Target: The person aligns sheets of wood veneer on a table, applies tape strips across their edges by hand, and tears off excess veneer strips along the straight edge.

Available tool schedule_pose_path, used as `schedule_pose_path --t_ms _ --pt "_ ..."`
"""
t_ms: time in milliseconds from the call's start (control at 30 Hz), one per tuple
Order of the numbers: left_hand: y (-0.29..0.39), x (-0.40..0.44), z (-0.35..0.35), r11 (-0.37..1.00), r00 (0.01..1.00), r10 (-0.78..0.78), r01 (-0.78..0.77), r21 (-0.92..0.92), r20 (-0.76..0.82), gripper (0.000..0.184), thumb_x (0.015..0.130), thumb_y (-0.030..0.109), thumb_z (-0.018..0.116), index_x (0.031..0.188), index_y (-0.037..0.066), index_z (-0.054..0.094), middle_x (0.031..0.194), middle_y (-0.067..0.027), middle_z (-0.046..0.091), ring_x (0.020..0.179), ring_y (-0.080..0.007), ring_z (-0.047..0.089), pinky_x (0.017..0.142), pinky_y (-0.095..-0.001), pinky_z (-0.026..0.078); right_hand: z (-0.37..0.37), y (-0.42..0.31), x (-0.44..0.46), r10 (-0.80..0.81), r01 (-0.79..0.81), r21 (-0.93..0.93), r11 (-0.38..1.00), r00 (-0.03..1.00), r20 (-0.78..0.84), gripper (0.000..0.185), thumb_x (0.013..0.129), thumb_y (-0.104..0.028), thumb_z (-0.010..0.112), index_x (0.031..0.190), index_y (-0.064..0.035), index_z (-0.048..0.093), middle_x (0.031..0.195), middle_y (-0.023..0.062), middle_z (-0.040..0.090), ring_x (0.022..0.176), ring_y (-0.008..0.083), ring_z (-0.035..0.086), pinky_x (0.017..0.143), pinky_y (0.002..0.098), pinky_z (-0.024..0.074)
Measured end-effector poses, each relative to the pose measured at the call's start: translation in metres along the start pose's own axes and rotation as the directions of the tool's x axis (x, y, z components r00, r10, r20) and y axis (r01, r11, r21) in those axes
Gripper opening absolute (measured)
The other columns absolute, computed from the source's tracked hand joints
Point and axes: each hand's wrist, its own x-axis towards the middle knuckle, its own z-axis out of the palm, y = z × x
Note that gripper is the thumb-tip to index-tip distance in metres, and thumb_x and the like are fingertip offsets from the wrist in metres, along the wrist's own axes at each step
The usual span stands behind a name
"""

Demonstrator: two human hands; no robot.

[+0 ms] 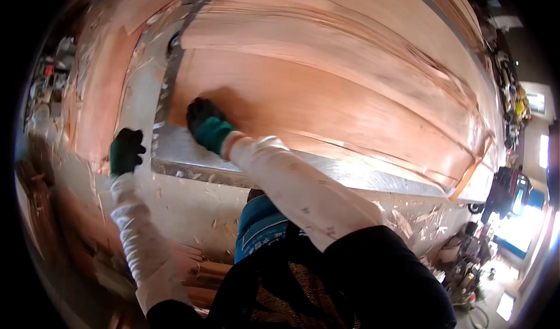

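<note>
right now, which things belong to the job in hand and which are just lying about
Likely the job:
- right hand, gloved, on the sheet
- left hand, gloved, beside the table
- table, under the sheet

Likely lying about:
- scraps on the floor
- clutter, far right

The wood sheet (303, 98) you are touching lies face-up along the metal table (181, 145), its length running from the table's left end toward its right. It is broad, thin and orange-brown, with a smooth face and faint lengthwise grain. At the table's left end you see it lying nearly flat, its end close to the table's edge. Its near side leaves you a bare strip along the table's front edge, where thin, uneven layers show toward the table's right end.
</note>
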Motion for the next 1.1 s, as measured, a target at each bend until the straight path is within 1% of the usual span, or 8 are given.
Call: schedule_pose_path --t_ms 100,167,233,300,500,700,900,1100 --pt "-0.011 -0.032 -0.005 0.992 0.988 0.099 -0.107 -0.064 -0.118 0.021 0.088 0.026 0.066 0.093 0.006 0.063 0.068 -0.006 0.064 0.043 -0.0138 0.052 0.037 -0.0267 0.037 -0.061 -0.004 -0.03 -0.04 0.037 -0.039 0.999 0.995 -0.094 0.032 0.086 -0.018 0.052 0.111 -0.0043 0.065 0.12 0.0207 0.061 0.111 0.0364 0.056 0.091 0.0479 0.044" --pt "-0.027 -0.062 0.013 0.948 0.99 0.141 -0.128 0.291 -0.026 0.024 0.084 0.017 0.065 0.105 0.005 0.065 0.076 -0.0054 0.067 0.052 -0.0131 0.058 0.037 -0.0238 0.038 -0.098 0.006 -0.081 -0.074 0.086 0.019 0.996 0.936 -0.345 0.031 0.085 -0.02 0.052 0.109 -0.0062 0.066 0.12 0.0192 0.061 0.111 0.0348 0.055 0.088 0.0499 0.0433" --pt "-0.043 -0.117 0.045 0.979 0.999 0.016 -0.025 -0.202 -0.046 0.03 0.084 0.017 0.065 0.11 0.002 0.064 0.082 -0.0048 0.07 0.063 -0.0124 0.063 0.039 -0.024 0.041 -0.099 0.035 -0.146 -0.041 0.117 0.1 0.988 0.825 -0.563 0.028 0.081 -0.017 0.056 0.106 -0.0079 0.066 0.111 0.02 0.064 0.101 0.0371 0.059 0.081 0.0501 0.046" --pt "-0.054 -0.144 0.083 0.919 0.936 -0.347 0.353 -0.176 0.065 0.029 0.092 0.024 0.06 0.11 0.002 0.062 0.082 -0.0101 0.069 0.058 -0.0138 0.059 0.039 -0.0255 0.043 -0.129 0.088 -0.227 0.126 -0.034 0.299 0.954 0.948 -0.293 0.041 0.076 -0.029 0.07 0.112 -0.0085 0.066 0.116 0.0148 0.064 0.108 0.0348 0.058 0.091 0.0482 0.0456" --pt "-0.04 -0.253 0.227 0.892 0.971 -0.181 0.228 -0.391 0.154 0.027 0.094 0.023 0.062 0.113 0.003 0.061 0.08 -0.0119 0.07 0.057 -0.0147 0.061 0.041 -0.0263 0.047 -0.163 0.193 -0.391 0.406 -0.39 0.183 0.903 0.912 -0.059 0.038 0.076 -0.03 0.072 0.109 -0.0128 0.066 0.103 0.0112 0.066 0.094 0.0309 0.061 0.081 0.0435 0.0474" --pt "0.022 -0.267 0.291 0.913 0.989 -0.028 0.085 -0.4 0.146 0.025 0.095 0.018 0.06 0.113 0.0 0.061 0.082 -0.0126 0.07 0.055 -0.0137 0.06 0.04 -0.0255 0.046 -0.152 0.204 -0.393 0.342 -0.336 -0.076 0.939 0.934 0.099 0.03 0.08 -0.027 0.068 0.108 -0.0156 0.065 0.096 0.0068 0.067 0.092 0.0272 0.062 0.075 0.0406 0.0457" --pt "0.051 -0.261 0.309 0.919 0.987 0.051 0.015 -0.395 0.155 0.029 0.096 0.021 0.059 0.117 0.0 0.06 0.084 -0.0129 0.07 0.056 -0.0143 0.062 0.041 -0.0251 0.048 -0.152 0.232 -0.378 0.347 -0.368 0.2 0.908 0.928 0.132 0.014 0.078 -0.024 0.068 0.089 -0.0164 0.07 0.087 0.0096 0.07 0.083 0.0286 0.068 0.071 0.0419 0.0523" --pt "0.093 -0.236 0.343 0.863 0.953 0.202 -0.064 -0.5 0.227 0.031 0.097 0.021 0.059 0.124 0.005 0.061 0.08 -0.0075 0.069 0.061 -0.0107 0.061 0.043 -0.0228 0.047 -0.144 0.25 -0.361 0.306 -0.338 0.1 0.936 0.921 0.242 0.013 0.075 -0.022 0.068 0.086 -0.0148 0.071 0.083 0.0111 0.07 0.077 0.0312 0.068 0.067 0.0425 0.0541"
